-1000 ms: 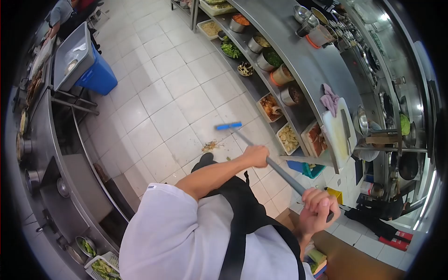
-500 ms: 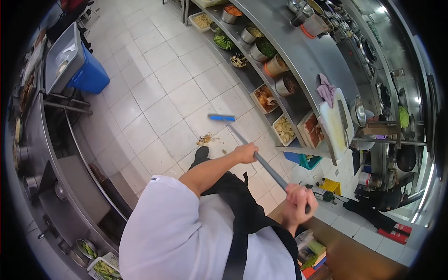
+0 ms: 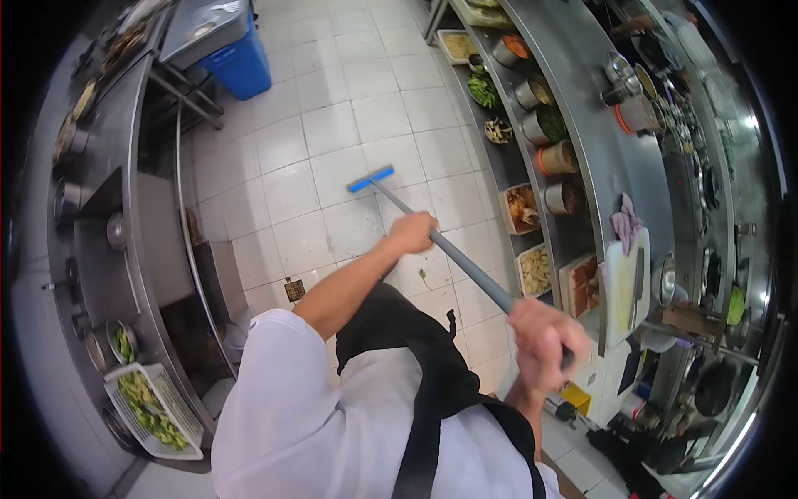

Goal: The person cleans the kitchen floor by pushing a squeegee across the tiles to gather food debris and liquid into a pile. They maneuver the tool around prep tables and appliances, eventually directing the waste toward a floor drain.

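Note:
A long-handled broom point(image 3: 474, 279) with a grey pole runs diagonally down to a narrow blue head point(image 3: 371, 179) on the white tiled floor. Whether the head carries bristles or a blade is not clear. My left hand point(image 3: 413, 233) is wrapped round the pole partway along it. Nearer my body, my right hand point(image 3: 544, 345) grips the pole close to its dark end. Small food scraps point(image 3: 422, 274) lie on the tiles to the right of my left hand, and faint dark specks lie below the head.
On the right, steel shelving point(image 3: 573, 108) holds several food pots and trays, with a cutting board point(image 3: 625, 287) on top. Along the left runs a steel counter with a white basket point(image 3: 158, 416) of greens. A blue bin point(image 3: 241, 62) stands far left, and a floor drain point(image 3: 294, 289) lies nearer.
The view has turned, shifting the shelves right and the blue bin up. The blue head has swung to a slant, farther left and up in view. The larger scrap pile no longer shows.

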Demonstrator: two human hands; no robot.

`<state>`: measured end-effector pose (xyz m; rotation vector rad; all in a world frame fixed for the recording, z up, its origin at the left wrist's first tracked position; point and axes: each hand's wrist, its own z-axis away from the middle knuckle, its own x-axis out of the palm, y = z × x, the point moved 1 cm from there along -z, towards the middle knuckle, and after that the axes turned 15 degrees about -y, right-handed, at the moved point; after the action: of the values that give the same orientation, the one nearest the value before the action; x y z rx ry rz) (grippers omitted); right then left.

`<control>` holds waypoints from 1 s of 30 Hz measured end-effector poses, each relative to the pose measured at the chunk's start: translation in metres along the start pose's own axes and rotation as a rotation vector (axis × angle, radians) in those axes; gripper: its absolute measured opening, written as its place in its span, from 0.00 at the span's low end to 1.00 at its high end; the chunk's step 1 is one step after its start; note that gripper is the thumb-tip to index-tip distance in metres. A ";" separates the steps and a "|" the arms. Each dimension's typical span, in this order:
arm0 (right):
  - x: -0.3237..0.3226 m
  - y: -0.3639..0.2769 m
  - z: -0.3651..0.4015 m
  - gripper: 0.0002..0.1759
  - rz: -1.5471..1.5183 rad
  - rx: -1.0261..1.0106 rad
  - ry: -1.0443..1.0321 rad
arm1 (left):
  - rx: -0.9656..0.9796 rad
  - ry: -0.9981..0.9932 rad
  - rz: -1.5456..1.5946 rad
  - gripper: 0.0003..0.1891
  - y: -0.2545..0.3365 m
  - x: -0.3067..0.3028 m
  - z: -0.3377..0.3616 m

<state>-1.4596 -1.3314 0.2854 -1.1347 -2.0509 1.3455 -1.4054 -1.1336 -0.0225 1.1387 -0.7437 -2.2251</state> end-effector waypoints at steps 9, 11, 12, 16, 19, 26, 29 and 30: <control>0.035 0.165 0.102 0.10 -0.088 0.034 -0.334 | -0.547 0.192 0.076 0.26 -0.122 0.075 0.024; 0.015 0.119 0.130 0.12 -0.022 0.131 -0.351 | -0.502 0.079 0.004 0.23 -0.063 0.092 0.057; 0.002 0.096 0.145 0.12 -0.011 0.167 -0.330 | -0.438 0.067 0.022 0.21 -0.048 0.117 0.058; -0.056 0.015 0.182 0.16 0.052 0.258 -0.294 | -0.200 0.049 0.016 0.15 0.023 0.188 0.055; -0.087 -0.037 0.210 0.18 0.137 0.279 -0.317 | -0.104 0.038 0.056 0.14 0.082 0.233 0.064; -0.130 -0.088 0.261 0.20 0.089 0.268 -0.218 | -0.020 -0.031 0.054 0.14 0.169 0.292 0.086; -0.126 -0.104 0.261 0.17 0.039 0.186 -0.160 | 0.003 0.024 -0.100 0.13 0.186 0.292 0.100; -0.122 -0.109 0.259 0.16 -0.004 0.157 -0.123 | -0.011 0.073 -0.055 0.13 0.191 0.289 0.108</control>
<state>-1.6204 -1.5925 0.2804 -1.0026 -1.9885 1.5793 -1.6035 -1.4365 0.0009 1.2426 -0.6773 -2.2168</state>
